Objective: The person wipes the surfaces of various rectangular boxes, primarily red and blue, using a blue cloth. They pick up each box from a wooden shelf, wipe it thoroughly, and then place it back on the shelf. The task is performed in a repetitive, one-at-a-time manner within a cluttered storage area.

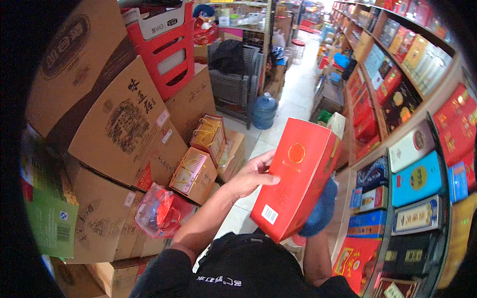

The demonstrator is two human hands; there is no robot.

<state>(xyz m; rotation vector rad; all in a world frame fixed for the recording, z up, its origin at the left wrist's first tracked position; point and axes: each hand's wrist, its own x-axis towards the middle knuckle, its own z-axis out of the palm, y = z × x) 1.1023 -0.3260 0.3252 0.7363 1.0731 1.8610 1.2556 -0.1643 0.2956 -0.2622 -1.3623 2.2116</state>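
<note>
A tall red gift box [287, 186] with a gold round emblem and a white barcode label is tilted in front of my chest. My left hand [259, 173] grips its left edge, the thumb lying on the broad face and the fingers reaching behind. On the box's right side, my right forearm [316, 257] rises to a bunched blue fabric [322, 210], which may be a cloth or a glove. The fabric and the box hide my right hand, so its grip does not show.
Large brown cartons [123, 123] are stacked on my left, beside a red plastic bag [162, 212] and two smaller gift boxes [195, 171]. Shelves of boxed goods [417, 178] line my right. A blue water jug [265, 111] stands by the tiled aisle [298, 89], near folded metal chairs [233, 89].
</note>
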